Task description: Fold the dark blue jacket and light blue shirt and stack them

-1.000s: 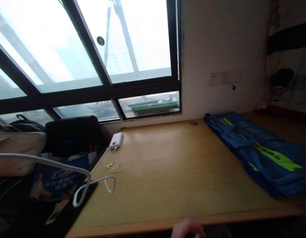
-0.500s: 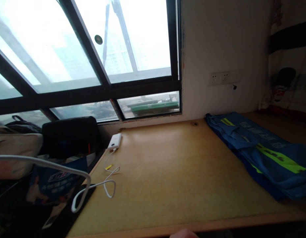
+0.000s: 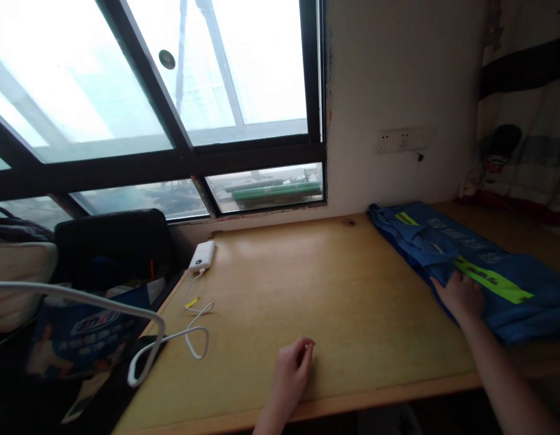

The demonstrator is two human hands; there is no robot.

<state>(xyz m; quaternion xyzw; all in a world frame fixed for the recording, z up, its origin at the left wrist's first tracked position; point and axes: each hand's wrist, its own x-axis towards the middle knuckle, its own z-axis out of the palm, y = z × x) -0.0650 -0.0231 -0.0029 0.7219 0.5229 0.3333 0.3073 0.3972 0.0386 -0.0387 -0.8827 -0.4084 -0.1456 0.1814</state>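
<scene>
A folded blue garment (image 3: 470, 266) with bright green stripes lies on the right side of the wooden desk (image 3: 316, 302). My right hand (image 3: 461, 296) rests on the garment's near left edge, fingers curled over the cloth. Near the desk's front edge, my left hand (image 3: 292, 370) lies on the bare wood with its fingers loosely curled and nothing in them.
A white power bank (image 3: 202, 256) with a looping white cable (image 3: 189, 329) lies at the desk's left. Black and beige bags (image 3: 112, 248) crowd the left side. A window fills the back wall, with wall sockets (image 3: 400, 140) to its right.
Both hands have come up into view: the left onto the desk's front, the right out to the blue garment. The view has shifted slightly down and right.
</scene>
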